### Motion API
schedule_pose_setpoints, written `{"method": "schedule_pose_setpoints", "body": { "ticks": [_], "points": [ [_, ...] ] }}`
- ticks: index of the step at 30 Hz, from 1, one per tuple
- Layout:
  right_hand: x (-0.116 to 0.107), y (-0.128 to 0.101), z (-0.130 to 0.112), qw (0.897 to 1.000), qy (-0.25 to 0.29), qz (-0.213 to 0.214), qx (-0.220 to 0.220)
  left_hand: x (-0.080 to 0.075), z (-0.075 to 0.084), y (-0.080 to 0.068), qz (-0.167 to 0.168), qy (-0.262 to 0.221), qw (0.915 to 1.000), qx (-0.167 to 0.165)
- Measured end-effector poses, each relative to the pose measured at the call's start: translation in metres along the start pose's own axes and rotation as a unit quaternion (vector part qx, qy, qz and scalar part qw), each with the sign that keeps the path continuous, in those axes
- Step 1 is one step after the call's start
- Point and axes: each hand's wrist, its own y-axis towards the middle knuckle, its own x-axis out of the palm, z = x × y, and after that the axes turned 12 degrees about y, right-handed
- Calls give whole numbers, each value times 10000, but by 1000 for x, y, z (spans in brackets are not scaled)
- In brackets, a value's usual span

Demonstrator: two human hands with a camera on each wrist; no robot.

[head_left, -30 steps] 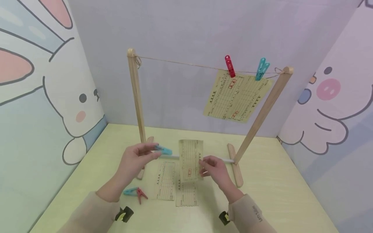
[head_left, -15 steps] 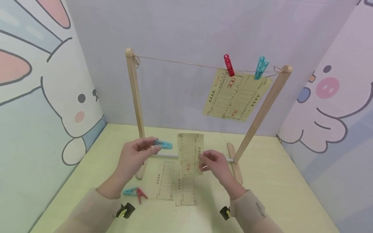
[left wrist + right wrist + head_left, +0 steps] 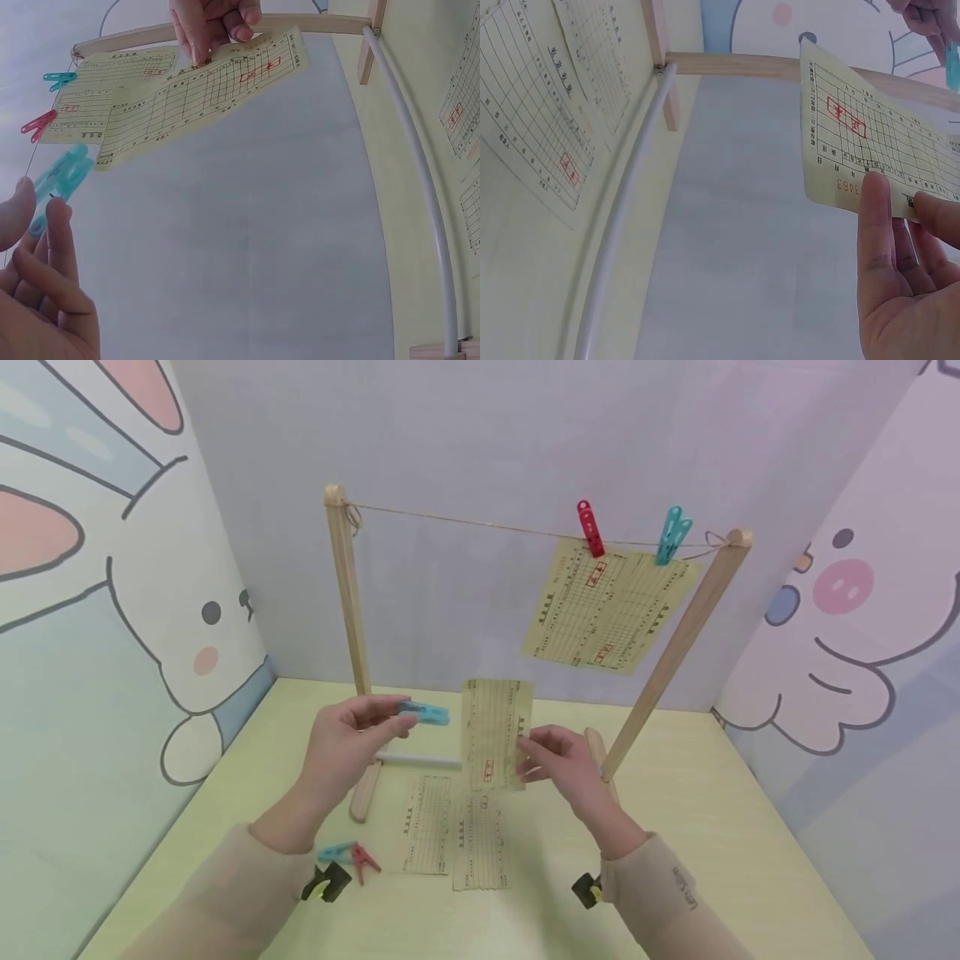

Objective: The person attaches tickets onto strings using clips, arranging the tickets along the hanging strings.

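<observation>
Between thumb and fingers, my left hand (image 3: 347,739) pinches a blue clothespin (image 3: 426,712) by its handle end. My right hand (image 3: 564,770) holds a yellowish printed paper slip (image 3: 491,727) by its right edge, raised off the table; a red stamp (image 3: 846,118) shows on it in the right wrist view. The clothespin is left of the slip and apart from it in the head view. Above and behind, a string (image 3: 465,522) runs between two wooden posts. Printed paper (image 3: 607,610) hangs from it at the right, under a red clothespin (image 3: 590,528) and a teal clothespin (image 3: 672,536).
Two more slips lie on the table, a left one (image 3: 427,827) and a right one (image 3: 481,847). Left of them sit a blue clothespin (image 3: 335,852) and a red clothespin (image 3: 362,862). A white rod (image 3: 420,760) joins the stand's feet, and the left post (image 3: 347,593) rises behind my left hand.
Both hands have risen, lifting the paper slip and the blue clothespin higher above the table. The hanging paper and the things on the table stay where they were.
</observation>
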Motion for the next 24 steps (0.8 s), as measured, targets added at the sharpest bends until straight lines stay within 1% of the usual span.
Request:
{"method": "schedule_pose_setpoints", "body": {
  "ticks": [6, 9, 13, 18, 24],
  "points": [
    [-2, 2, -13, 9999, -5, 156, 0, -2, 10, 6, 24, -34, 9997, 260],
    [-4, 3, -18, 9999, 32, 116, -67, -4, 15, 10, 27, -138, 9993, 348],
    [-6, 6, -25, 9996, 170, -42, -223, -6, 22, 17, 33, -269, 9983, 512],
    [-7, 9, -31, 9993, 239, -65, -279, -7, 32, 25, 22, -242, 9974, 673],
    [-6, 12, -39, 9994, 133, -68, -317, -6, 43, 33, 2, -231, 9966, 795]
  ]
}}
